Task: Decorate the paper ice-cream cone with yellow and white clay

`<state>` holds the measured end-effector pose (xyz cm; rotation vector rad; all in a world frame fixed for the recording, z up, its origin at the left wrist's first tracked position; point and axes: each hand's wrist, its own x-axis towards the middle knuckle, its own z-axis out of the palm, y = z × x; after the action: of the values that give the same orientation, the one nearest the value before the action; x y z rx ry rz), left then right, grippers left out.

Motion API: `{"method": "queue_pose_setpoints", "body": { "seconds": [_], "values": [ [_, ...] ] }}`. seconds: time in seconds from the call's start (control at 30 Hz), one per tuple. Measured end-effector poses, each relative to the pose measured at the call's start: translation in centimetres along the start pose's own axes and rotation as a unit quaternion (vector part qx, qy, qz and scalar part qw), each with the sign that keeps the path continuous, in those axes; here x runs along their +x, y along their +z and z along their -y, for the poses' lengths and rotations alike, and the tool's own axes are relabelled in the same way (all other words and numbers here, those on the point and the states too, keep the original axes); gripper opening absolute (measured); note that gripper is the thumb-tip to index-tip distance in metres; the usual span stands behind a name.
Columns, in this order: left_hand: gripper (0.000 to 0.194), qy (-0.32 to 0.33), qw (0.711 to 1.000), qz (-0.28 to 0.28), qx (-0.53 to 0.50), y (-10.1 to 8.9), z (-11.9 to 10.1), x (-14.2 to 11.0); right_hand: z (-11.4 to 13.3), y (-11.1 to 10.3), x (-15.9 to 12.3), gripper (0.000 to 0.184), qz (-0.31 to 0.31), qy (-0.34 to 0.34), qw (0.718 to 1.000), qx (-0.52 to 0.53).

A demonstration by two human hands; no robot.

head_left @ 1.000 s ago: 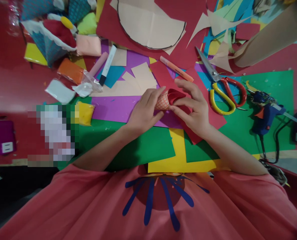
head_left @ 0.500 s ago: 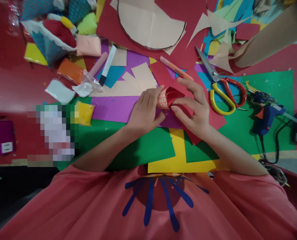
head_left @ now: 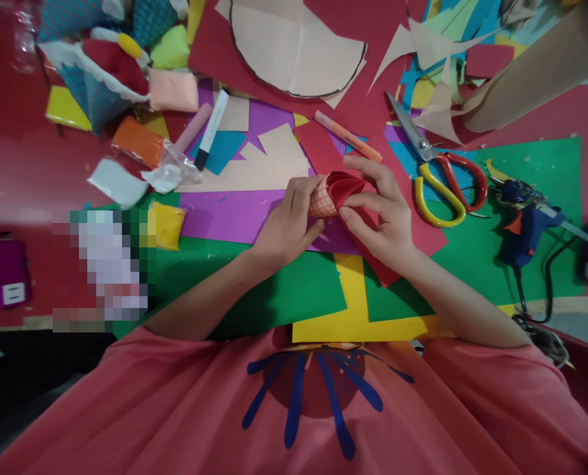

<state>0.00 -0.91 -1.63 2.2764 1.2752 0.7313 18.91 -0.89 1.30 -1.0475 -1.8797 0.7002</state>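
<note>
Since the earlier frames, the red mouth of the checked orange-and-white cone (head_left: 323,200) has turned more into view. One cone, smooth red inside, long axis roughly sideways, mouth pointing right. Left hand (head_left: 286,224): grip curled round checked side. Right hand (head_left: 385,218): grip pinching red rim. Right of cone: one steel scissors (head_left: 425,150), one blue plastic glue gun (head_left: 521,237).

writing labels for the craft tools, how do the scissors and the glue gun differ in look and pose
The scissors with one yellow and one red handle have bare metal blades; the blue plastic glue gun has an orange trigger. The scissors have no cord, while the glue gun trails a black one. The scissors' blades are closed; the glue gun lies with its grip towards the wearer. Both lie untouched.
</note>
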Motion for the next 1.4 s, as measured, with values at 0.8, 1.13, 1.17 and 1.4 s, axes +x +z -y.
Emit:
{"method": "queue_pose_setpoints", "body": {
  "seconds": [0.8,1.13,1.17,1.4],
  "values": [
    [0.052,-0.008,0.975,0.033,-0.218,0.0,0.3,0.3,-0.4,-1.0,0.1,0.021,-0.051,-0.018,0.998,0.024],
    [0.061,-0.059,0.948,0.056,-0.307,0.0,0.0,0.4,-0.2,-1.1,0.3,0.006,0.012,-0.014,1.0,-0.02],
    [0.059,-0.068,0.941,0.068,-0.326,-0.2,-0.1,0.5,-0.2,-1.2,0.3,0.007,0.014,-0.013,1.0,-0.009],
    [0.052,-0.156,0.861,0.134,-0.466,-1.1,-0.8,1.1,-0.5,-1.8,1.0,0.01,0.042,-0.008,0.997,0.067]
  ]
}}
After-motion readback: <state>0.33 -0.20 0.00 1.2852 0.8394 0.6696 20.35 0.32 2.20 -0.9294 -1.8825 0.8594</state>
